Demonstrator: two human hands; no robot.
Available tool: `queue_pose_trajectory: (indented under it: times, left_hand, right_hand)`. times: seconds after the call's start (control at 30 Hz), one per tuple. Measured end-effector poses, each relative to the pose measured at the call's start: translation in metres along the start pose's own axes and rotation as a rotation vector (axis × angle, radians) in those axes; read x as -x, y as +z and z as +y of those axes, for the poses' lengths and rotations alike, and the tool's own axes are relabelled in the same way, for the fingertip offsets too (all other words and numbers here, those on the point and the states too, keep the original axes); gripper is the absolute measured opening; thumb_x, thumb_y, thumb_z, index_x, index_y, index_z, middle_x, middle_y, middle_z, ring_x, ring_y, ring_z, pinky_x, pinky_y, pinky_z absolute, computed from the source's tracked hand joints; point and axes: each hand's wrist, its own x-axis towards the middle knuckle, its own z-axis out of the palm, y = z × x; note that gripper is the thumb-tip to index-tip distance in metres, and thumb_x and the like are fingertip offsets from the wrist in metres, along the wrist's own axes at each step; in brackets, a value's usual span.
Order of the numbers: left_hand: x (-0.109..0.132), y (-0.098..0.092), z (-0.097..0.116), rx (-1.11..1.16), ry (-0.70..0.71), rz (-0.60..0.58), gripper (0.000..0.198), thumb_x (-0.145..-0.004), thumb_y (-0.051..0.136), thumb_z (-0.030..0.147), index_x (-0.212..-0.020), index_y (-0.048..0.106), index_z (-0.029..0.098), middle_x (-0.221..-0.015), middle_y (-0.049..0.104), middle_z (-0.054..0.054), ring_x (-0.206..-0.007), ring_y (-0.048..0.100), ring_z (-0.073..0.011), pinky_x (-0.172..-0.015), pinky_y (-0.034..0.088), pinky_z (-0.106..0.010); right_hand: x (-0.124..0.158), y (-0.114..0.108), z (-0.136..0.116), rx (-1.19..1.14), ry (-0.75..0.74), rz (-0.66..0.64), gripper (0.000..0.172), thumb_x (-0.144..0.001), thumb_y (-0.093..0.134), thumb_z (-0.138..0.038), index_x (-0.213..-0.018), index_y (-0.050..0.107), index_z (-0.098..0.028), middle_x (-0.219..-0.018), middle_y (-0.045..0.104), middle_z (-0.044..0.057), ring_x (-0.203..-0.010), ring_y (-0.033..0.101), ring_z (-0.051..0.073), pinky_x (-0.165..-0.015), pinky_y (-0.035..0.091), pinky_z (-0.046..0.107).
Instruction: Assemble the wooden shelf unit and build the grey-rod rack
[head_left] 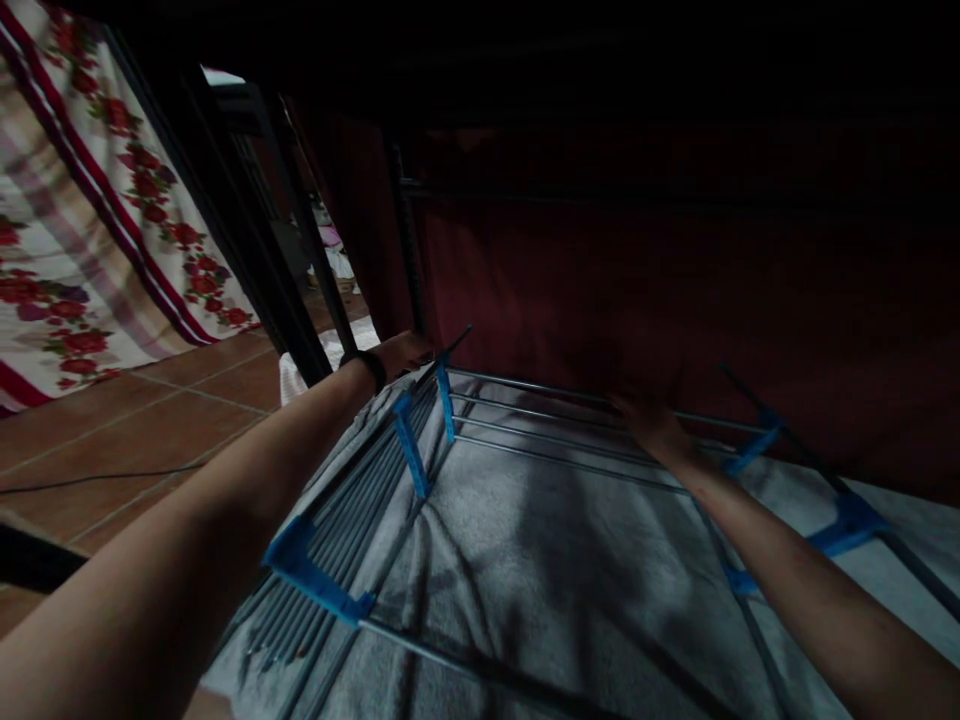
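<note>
A folding clothes drying rack (411,450), made of grey metal rods with blue plastic joints, lies across a grey blanket (517,560). At its far left corner, my left hand (403,350) has its fingers curled over the frame, beside a blue joint; a dark band circles that wrist. My right hand (651,422) reaches to the far side and is closed around the upper rods there. Its fingertips are dim in the shadow. Thin rods lie close together along the rack's left side, while blue joints also show under and beyond my right forearm.
A dark metal bed frame (217,210) rises at the left, with a dark structure overhead. Behind the rack hangs a dark red cloth (525,290). To the left, a floral sheet (135,200) hangs above the brown tiled floor (172,400), where a black cable (97,482) runs.
</note>
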Motion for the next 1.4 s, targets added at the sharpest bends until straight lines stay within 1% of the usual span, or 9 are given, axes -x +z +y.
queue_pose_trajectory:
  times: [0.13,0.23,0.4,0.53,0.67,0.9,1.1,1.27,1.4]
  left_hand:
    - [0.01,0.018,0.0,0.427,-0.188,-0.205,0.03,-0.085,0.059,0.04,-0.101,0.07,0.017,-0.086,0.072,-0.009,-0.081,0.068,-0.0202,-0.072,0.057,-0.032]
    - [0.011,0.024,0.003,0.578,-0.247,-0.237,0.031,-0.084,0.06,0.037,-0.106,0.069,0.016,-0.089,0.072,-0.01,-0.084,0.067,-0.0199,-0.074,0.058,-0.033]
    - [0.01,0.025,0.002,0.578,-0.286,-0.234,0.032,-0.082,0.062,0.036,-0.108,0.067,0.019,-0.095,0.072,-0.008,-0.087,0.067,-0.0193,-0.075,0.058,-0.033]
    - [0.015,0.026,0.002,0.587,-0.279,-0.207,0.033,-0.081,0.064,0.038,-0.107,0.067,0.019,-0.095,0.071,-0.007,-0.088,0.066,-0.019,-0.074,0.058,-0.031]
    - [0.018,0.029,0.005,0.62,-0.253,-0.184,0.033,-0.083,0.061,0.037,-0.11,0.065,0.017,-0.096,0.071,-0.008,-0.089,0.065,-0.0188,-0.071,0.058,-0.028]
    - [0.002,0.044,-0.008,0.59,-0.308,-0.08,0.033,-0.085,0.06,0.037,-0.111,0.063,0.016,-0.101,0.071,-0.009,-0.087,0.066,-0.0195,-0.062,0.056,-0.025]
    - [-0.008,0.05,-0.023,0.608,-0.281,-0.107,0.034,-0.085,0.06,0.039,-0.112,0.064,0.018,-0.1,0.07,-0.008,-0.088,0.066,-0.0194,-0.065,0.056,-0.025]
    - [-0.009,0.051,-0.025,0.595,-0.265,-0.122,0.04,-0.084,0.061,0.044,-0.116,0.063,0.019,-0.106,0.07,-0.009,-0.095,0.065,-0.0223,-0.065,0.058,-0.027]
    - [-0.005,0.049,-0.022,0.587,-0.233,-0.146,0.042,-0.086,0.058,0.044,-0.121,0.061,0.02,-0.116,0.067,-0.01,-0.1,0.065,-0.0235,-0.064,0.057,-0.026]
  right_hand:
    - [-0.002,0.003,0.003,-0.018,0.003,-0.001,0.048,-0.09,0.037,-0.011,-0.129,0.064,-0.022,-0.125,0.067,0.009,-0.117,0.058,0.028,-0.101,0.046,0.046]
    - [-0.002,0.005,0.006,-0.036,-0.005,0.016,0.047,-0.09,0.039,-0.012,-0.127,0.065,-0.022,-0.124,0.067,0.008,-0.116,0.059,0.028,-0.101,0.045,0.047]
    - [-0.001,0.01,0.011,-0.071,-0.014,0.035,0.043,-0.093,0.039,-0.017,-0.127,0.064,-0.021,-0.121,0.068,0.009,-0.116,0.059,0.028,-0.1,0.046,0.045]
    - [-0.001,0.013,0.013,-0.088,-0.017,0.05,0.044,-0.095,0.035,-0.018,-0.127,0.064,-0.017,-0.118,0.068,0.011,-0.114,0.059,0.027,-0.1,0.046,0.043]
    - [-0.001,0.017,0.015,-0.099,-0.002,0.052,0.043,-0.094,0.037,-0.019,-0.127,0.065,-0.02,-0.117,0.069,0.01,-0.118,0.058,0.028,-0.102,0.044,0.046]
    - [0.0,0.014,0.014,-0.121,0.013,0.064,0.044,-0.093,0.037,-0.016,-0.126,0.066,-0.02,-0.12,0.069,0.01,-0.118,0.058,0.029,-0.102,0.046,0.046]
    - [0.004,0.012,0.011,-0.065,-0.028,0.071,0.048,-0.089,0.036,-0.009,-0.124,0.066,-0.019,-0.124,0.068,0.009,-0.118,0.059,0.028,-0.102,0.046,0.046]
    - [0.003,0.015,0.016,-0.1,-0.084,0.138,0.042,-0.093,0.038,-0.016,-0.123,0.067,-0.021,-0.119,0.069,0.01,-0.115,0.06,0.028,-0.098,0.049,0.045]
    - [0.002,0.016,0.017,-0.125,-0.073,0.157,0.04,-0.095,0.038,-0.019,-0.122,0.068,-0.022,-0.117,0.069,0.011,-0.112,0.061,0.029,-0.096,0.05,0.047]
